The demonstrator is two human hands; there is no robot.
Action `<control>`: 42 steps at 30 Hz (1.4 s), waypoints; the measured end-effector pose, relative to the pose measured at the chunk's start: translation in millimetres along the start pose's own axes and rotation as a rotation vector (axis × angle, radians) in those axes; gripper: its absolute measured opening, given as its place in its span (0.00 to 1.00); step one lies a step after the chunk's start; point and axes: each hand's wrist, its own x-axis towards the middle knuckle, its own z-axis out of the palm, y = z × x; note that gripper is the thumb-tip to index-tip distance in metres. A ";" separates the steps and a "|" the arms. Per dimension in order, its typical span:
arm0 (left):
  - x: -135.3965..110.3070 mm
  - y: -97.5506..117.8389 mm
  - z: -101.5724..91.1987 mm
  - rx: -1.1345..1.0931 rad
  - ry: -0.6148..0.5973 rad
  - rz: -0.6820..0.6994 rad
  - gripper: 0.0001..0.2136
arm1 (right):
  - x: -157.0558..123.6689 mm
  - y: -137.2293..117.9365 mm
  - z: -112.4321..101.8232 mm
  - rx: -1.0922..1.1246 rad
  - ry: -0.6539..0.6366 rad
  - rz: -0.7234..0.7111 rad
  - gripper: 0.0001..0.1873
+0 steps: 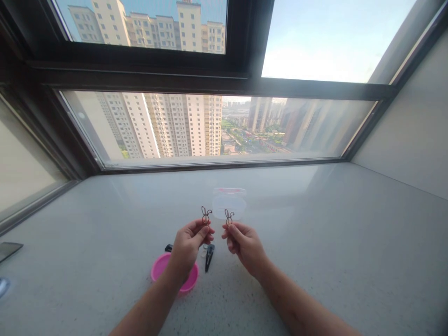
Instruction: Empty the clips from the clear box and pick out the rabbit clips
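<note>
My left hand (189, 247) pinches a small brown wire rabbit-shaped ornament (206, 215) between thumb and fingers. My right hand (245, 247) holds a matching wire rabbit ornament (229, 217) the same way, a little apart from the first. Both rabbits stand upright, ears up. Just beyond them lies a clear plastic box (229, 204) with a pink-edged lid. Under my left wrist sits a pink round bowl (158, 267), partly hidden by that hand. A black snap hair clip (209, 256) lies between my hands, below them.
All this rests on a pale speckled stone windowsill (294, 224). A small dark item (168, 248) and a clear small piece (204, 252) lie by the snap clip. A dark flat object (9, 249) sits at the left edge. A dark-framed window (224, 81) runs along the far side.
</note>
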 end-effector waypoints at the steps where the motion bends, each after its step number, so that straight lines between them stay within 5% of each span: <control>1: -0.3 0.4 0.3 0.002 0.002 -0.002 0.13 | 0.1 0.0 -0.1 0.000 0.001 -0.006 0.15; 35: -7.5 6.6 6.1 0.237 0.068 0.071 0.11 | 0.1 -2.4 2.0 -0.008 0.050 -0.010 0.13; 42: -10.2 5.7 8.2 0.273 0.027 0.140 0.24 | -0.3 1.0 -0.8 0.006 0.026 -0.044 0.08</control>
